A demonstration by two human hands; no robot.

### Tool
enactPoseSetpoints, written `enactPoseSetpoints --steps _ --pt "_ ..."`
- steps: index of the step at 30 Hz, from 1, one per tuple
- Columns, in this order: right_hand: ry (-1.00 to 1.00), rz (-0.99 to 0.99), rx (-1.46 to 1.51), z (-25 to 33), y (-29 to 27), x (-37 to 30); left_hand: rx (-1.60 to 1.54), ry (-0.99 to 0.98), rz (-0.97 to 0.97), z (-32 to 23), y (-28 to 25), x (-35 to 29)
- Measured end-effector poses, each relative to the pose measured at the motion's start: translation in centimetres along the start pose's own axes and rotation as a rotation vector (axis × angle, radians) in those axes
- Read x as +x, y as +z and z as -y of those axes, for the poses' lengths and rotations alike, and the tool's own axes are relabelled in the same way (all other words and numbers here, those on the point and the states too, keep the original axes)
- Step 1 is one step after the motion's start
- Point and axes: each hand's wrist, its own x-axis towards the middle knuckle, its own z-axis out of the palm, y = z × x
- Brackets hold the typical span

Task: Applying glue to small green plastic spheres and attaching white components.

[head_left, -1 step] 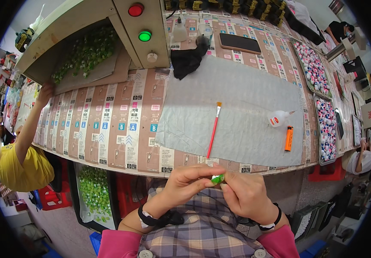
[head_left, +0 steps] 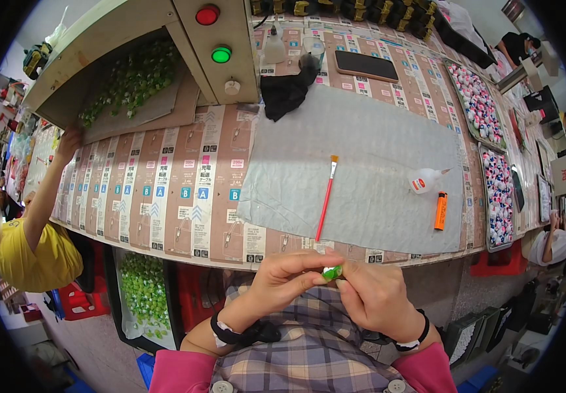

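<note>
A small green and white piece (head_left: 332,272) is pinched between my two hands, just off the table's near edge. My left hand (head_left: 284,278) grips it from the left between thumb and fingertips. From the right, my right hand (head_left: 376,293) closes on it too, and these fingers hide part of it. Beyond my hands a red-handled flat brush (head_left: 327,200) lies on a grey cloth (head_left: 361,144). To the right on the cloth are a small white bottle with a pointed nozzle (head_left: 426,180) and an orange lighter (head_left: 441,211).
A machine housing with red and green lights (head_left: 220,54) stands at left, with green pieces (head_left: 129,85) inside. A black cloth (head_left: 287,92) and a phone (head_left: 366,65) lie farther back. Trays of colourful pieces (head_left: 498,196) line the right. A co-worker in a yellow shirt (head_left: 37,252) reaches toward the housing.
</note>
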Motion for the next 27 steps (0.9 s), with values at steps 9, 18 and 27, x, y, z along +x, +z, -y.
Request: enactPoseSetpoints --steps 9,18,27 --pt "-0.004 0.021 0.022 -0.09 -0.04 -0.1 -0.047 0.005 0.002 0.19 0.0 0.02" --pt "0.01 0.013 -0.024 0.08 -0.05 0.04 -0.007 0.001 -0.005 -0.01 0.04 0.03" --pt "-0.002 0.023 0.045 -0.05 -0.22 0.04 -0.042 -0.005 0.004 0.3 0.0 0.0"
